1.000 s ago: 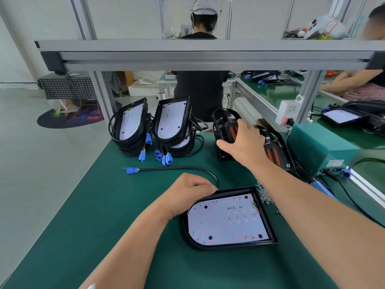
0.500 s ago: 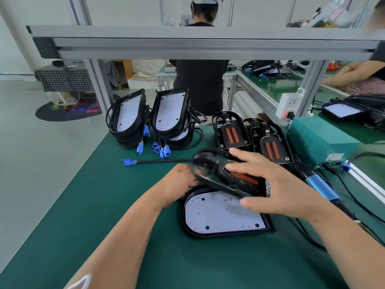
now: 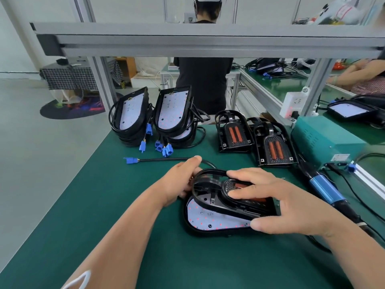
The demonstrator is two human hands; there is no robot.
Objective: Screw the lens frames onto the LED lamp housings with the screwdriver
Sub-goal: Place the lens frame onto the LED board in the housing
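Note:
A black LED lamp housing (image 3: 210, 223) with a white LED board lies flat on the green mat in front of me. A black lens frame (image 3: 212, 189) with an orange insert sits tilted over its far end. My right hand (image 3: 277, 202) grips the frame from the right, fingers on top and thumb at the near edge. My left hand (image 3: 181, 180) holds the far left end of the housing, by the frame. The blue-handled electric screwdriver (image 3: 327, 189) lies on the mat just right of my right hand.
Two stacks of LED housings (image 3: 150, 115) with blue connectors stand at the back left. Two more lens frames (image 3: 253, 139) lie at the back. A green power unit (image 3: 329, 140) stands at right. A cable with a blue plug (image 3: 158, 159) runs behind my left hand. People work at nearby benches.
My right hand took a lens frame from the back pile, carried it toward me and lowered it onto the housing. My left hand stayed at the housing's far left end.

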